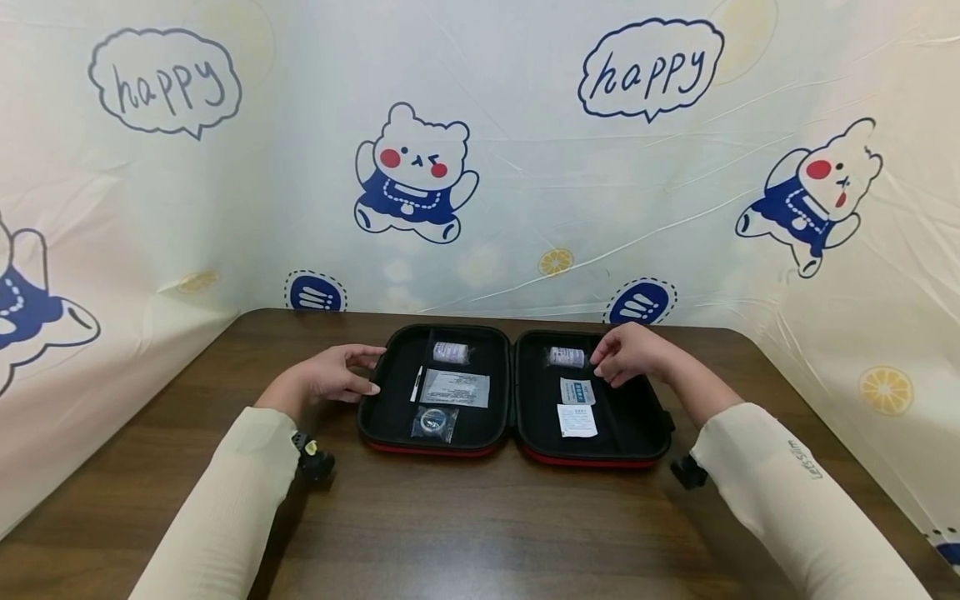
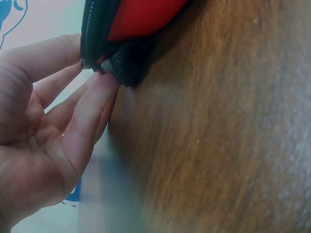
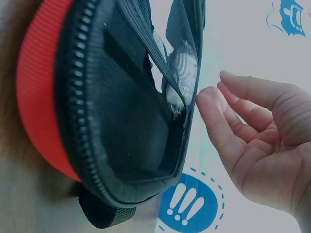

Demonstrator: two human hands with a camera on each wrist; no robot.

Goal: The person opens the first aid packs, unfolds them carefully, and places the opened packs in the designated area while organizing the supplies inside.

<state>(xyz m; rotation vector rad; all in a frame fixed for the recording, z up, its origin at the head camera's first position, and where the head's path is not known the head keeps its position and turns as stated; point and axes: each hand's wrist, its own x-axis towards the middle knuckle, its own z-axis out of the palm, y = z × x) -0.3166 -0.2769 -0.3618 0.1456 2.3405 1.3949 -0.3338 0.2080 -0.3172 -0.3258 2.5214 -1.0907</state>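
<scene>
A black-lined, red-sided zip case [image 1: 498, 350] lies spread open on the table, both halves facing up. At its left edge, my left hand [image 1: 333, 372] pinches the zipped rim beside a black fabric tab [image 2: 131, 63], thumb below and fingers above. My right hand [image 1: 630, 354] hovers over the right half's far edge, fingers loosely bent. Close to its fingertips is a clear-wrapped white roll [image 1: 566, 357], tucked behind black elastic [image 3: 160, 73] in the right wrist view. Nothing shows between the right thumb and fingers there. Below the roll are a blue-and-white packet [image 1: 577, 392] and a white packet [image 1: 577, 421].
The case's left half holds another wrapped roll [image 1: 450, 352], a flat printed packet [image 1: 455, 388], a thin white stick [image 1: 416, 384] and a ring-shaped item in a clear bag [image 1: 433, 422]. Around it is the brown wooden table [image 1: 480, 525], with a printed curtain [image 1: 510, 167] behind.
</scene>
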